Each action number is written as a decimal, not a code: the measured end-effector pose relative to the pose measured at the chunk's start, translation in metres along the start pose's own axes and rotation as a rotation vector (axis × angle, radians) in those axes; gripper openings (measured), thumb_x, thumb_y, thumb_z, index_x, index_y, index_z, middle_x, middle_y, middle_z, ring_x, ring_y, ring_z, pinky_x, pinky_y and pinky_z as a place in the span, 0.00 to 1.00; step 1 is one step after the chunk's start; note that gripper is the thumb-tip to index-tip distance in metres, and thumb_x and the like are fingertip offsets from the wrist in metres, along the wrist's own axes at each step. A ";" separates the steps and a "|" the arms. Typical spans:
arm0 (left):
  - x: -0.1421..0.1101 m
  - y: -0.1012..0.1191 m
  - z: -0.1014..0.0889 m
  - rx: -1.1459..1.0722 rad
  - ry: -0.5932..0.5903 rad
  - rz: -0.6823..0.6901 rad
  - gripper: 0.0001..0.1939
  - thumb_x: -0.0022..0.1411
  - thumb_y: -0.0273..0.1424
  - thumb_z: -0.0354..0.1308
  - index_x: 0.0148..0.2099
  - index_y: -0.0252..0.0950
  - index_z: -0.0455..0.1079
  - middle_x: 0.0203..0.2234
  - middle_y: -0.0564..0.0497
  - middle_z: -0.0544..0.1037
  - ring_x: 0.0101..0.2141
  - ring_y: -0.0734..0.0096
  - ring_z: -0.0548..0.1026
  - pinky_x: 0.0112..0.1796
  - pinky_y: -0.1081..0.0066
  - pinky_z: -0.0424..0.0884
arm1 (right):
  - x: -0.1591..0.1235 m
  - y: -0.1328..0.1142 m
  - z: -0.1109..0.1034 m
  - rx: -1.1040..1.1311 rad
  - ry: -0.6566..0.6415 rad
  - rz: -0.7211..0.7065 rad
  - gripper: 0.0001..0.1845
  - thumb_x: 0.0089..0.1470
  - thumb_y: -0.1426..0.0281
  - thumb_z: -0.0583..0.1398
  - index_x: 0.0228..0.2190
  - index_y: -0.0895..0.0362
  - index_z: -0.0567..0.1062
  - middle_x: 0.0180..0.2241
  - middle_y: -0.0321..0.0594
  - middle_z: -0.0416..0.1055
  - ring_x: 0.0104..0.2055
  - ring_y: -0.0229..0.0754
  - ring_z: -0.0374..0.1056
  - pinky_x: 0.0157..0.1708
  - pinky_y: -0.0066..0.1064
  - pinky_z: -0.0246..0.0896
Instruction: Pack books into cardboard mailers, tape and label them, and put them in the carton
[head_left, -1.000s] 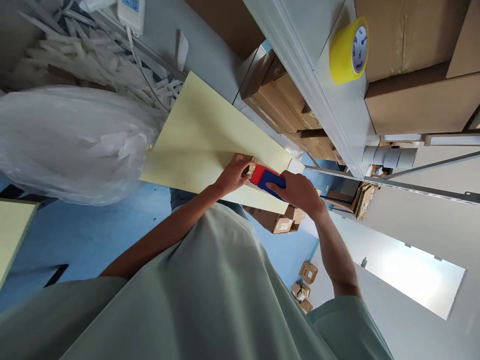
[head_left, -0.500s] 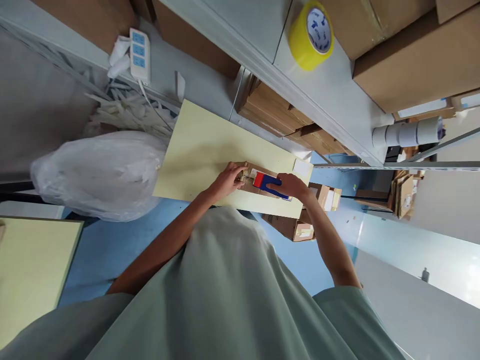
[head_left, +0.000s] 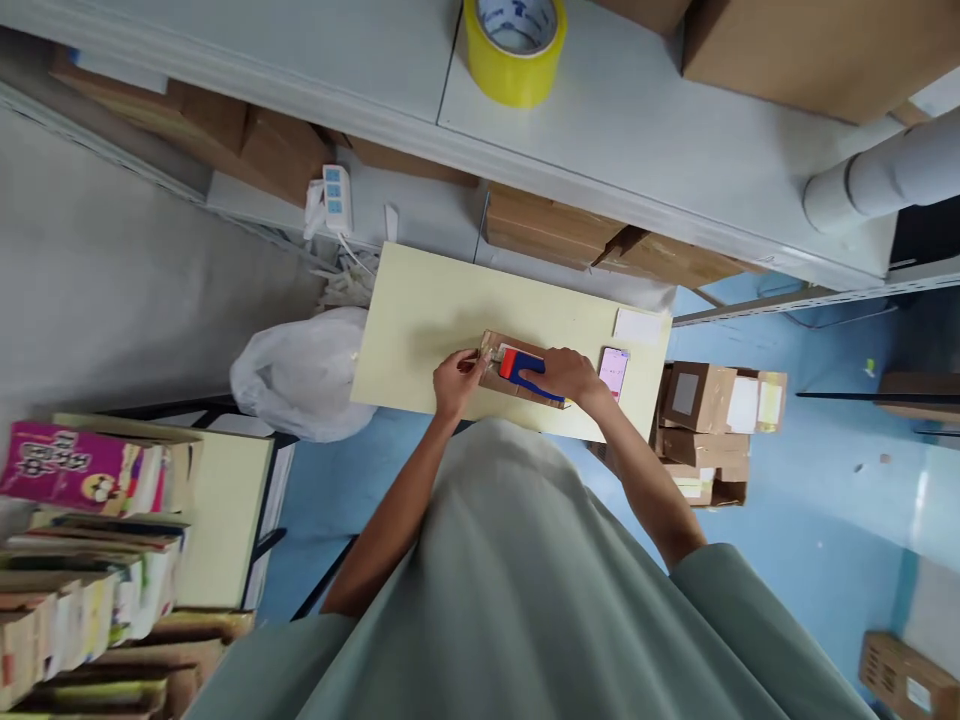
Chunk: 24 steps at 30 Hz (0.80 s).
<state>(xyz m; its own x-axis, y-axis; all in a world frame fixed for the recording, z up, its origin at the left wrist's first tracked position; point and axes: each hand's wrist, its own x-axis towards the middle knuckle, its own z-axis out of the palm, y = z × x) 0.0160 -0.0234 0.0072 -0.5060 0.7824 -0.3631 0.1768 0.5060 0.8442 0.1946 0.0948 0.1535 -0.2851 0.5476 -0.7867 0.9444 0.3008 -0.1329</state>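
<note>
A small flat cardboard box [head_left: 517, 393] lies on the pale yellow tabletop [head_left: 420, 300], with shiny clear tape at its left end. Fingers curled, my left hand [head_left: 454, 384] grips that end of the box; its fingertips partly cover the tape. On top of the box is a blue-and-red tape dispenser [head_left: 517, 366], its red end pointing left. My right hand [head_left: 566, 374] is wrapped over the blue part from the right and hides some of it. A phone [head_left: 613, 372] with a lit pink screen lies just right of my right hand.
Beyond the table, a grey shelf [head_left: 637, 170] holds a yellow tape roll [head_left: 517, 60]. Cardboard boxes [head_left: 555, 225] sit underneath, beside a power strip [head_left: 337, 200]. A white plastic bag [head_left: 300, 370] hangs left. Stacked cartons [head_left: 705, 400] stand right; books [head_left: 82, 470] lie lower left.
The camera view has turned and shifted, bringing the phone and books into sight. My left fingers have closed in at the box's end. My right hand still grips the tape dispenser.
</note>
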 end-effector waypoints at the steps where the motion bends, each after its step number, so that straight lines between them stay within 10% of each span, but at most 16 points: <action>1: -0.002 0.001 0.005 0.020 0.041 -0.005 0.17 0.64 0.45 0.68 0.46 0.38 0.83 0.42 0.45 0.88 0.43 0.58 0.86 0.48 0.63 0.80 | 0.000 0.001 0.001 0.016 0.003 -0.003 0.29 0.70 0.47 0.60 0.55 0.58 0.80 0.52 0.58 0.82 0.57 0.59 0.79 0.52 0.39 0.70; 13: -0.008 0.008 0.033 0.122 0.210 -0.024 0.15 0.65 0.42 0.66 0.44 0.37 0.86 0.43 0.43 0.88 0.46 0.55 0.85 0.50 0.60 0.81 | -0.028 0.027 0.003 0.175 0.002 -0.080 0.26 0.72 0.51 0.58 0.53 0.59 0.80 0.53 0.57 0.82 0.58 0.59 0.78 0.53 0.40 0.69; 24: -0.007 -0.001 0.007 0.265 0.350 -0.023 0.13 0.64 0.37 0.68 0.43 0.34 0.87 0.40 0.43 0.89 0.41 0.58 0.86 0.49 0.64 0.80 | -0.080 0.177 0.031 0.329 -0.117 0.038 0.23 0.68 0.48 0.62 0.35 0.55 0.76 0.28 0.41 0.77 0.30 0.44 0.73 0.30 0.33 0.57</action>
<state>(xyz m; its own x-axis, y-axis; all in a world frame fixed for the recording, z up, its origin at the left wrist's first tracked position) 0.0245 -0.0268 0.0059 -0.7597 0.6230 -0.1864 0.3500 0.6333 0.6902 0.3901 0.0803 0.1747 -0.2461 0.4544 -0.8561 0.9616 0.0040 -0.2743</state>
